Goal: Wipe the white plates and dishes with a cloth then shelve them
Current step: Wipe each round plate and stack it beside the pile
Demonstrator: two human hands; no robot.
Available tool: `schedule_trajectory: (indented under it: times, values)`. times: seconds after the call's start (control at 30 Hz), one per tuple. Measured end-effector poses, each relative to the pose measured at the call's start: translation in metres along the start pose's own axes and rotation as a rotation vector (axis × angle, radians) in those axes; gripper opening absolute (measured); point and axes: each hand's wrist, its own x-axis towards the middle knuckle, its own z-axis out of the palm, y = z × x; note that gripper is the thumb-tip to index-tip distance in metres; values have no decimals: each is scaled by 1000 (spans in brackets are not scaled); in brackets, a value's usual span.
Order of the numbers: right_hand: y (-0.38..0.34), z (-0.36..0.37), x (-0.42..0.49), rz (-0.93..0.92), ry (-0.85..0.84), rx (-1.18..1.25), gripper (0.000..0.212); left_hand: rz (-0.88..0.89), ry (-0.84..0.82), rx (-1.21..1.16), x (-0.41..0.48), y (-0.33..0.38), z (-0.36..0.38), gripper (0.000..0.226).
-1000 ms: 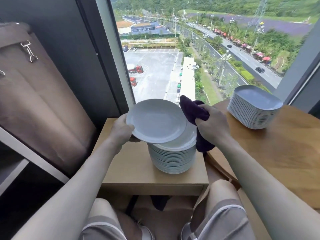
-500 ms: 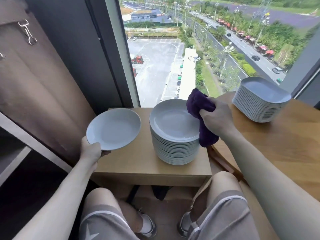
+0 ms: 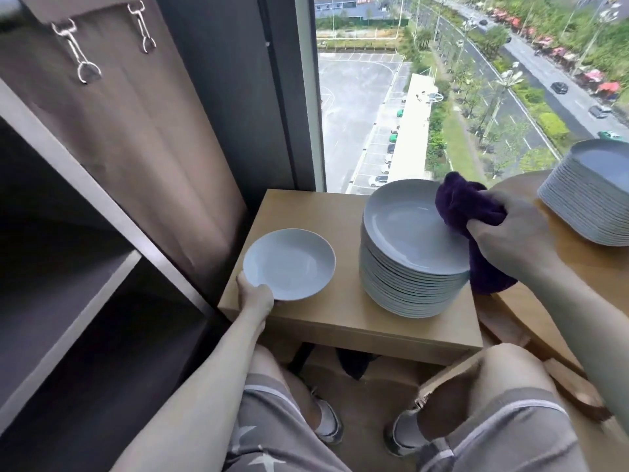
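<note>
My left hand (image 3: 254,295) grips the near rim of a single white round plate (image 3: 289,264), held level over the left part of the small wooden table (image 3: 326,318). A tall stack of white round plates (image 3: 408,253) stands on the right part of that table. My right hand (image 3: 510,233) grips a dark purple cloth (image 3: 466,206) at the right rim of the stack's top plate; the cloth hangs down beside the stack.
A second stack of white squarish dishes (image 3: 592,195) sits on the larger wooden table (image 3: 578,260) at the right. A dark shelving unit (image 3: 85,267) with open compartments stands at the left, a brown curtain (image 3: 136,131) behind it. A window is straight ahead. My knees are below the table.
My left hand lifted the top plate off the stack and carried it left and down, to the table's left side. My right hand with the cloth stayed at the stack's right rim.
</note>
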Motion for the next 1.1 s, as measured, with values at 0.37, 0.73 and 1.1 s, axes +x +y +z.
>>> schedule_trajectory:
  times: [0.37, 0.73, 1.1]
  values:
    - [-4, 13, 0, -19, -9, -116, 44, -80, -75, 220, 16, -24, -13, 42]
    - [-9, 15, 8, -73, -123, -239, 38, 25, -146, 767, 12, 34, -9, 86]
    - [-14, 18, 15, -57, -228, -373, 36, -61, -120, 579, 19, 21, 24, 37]
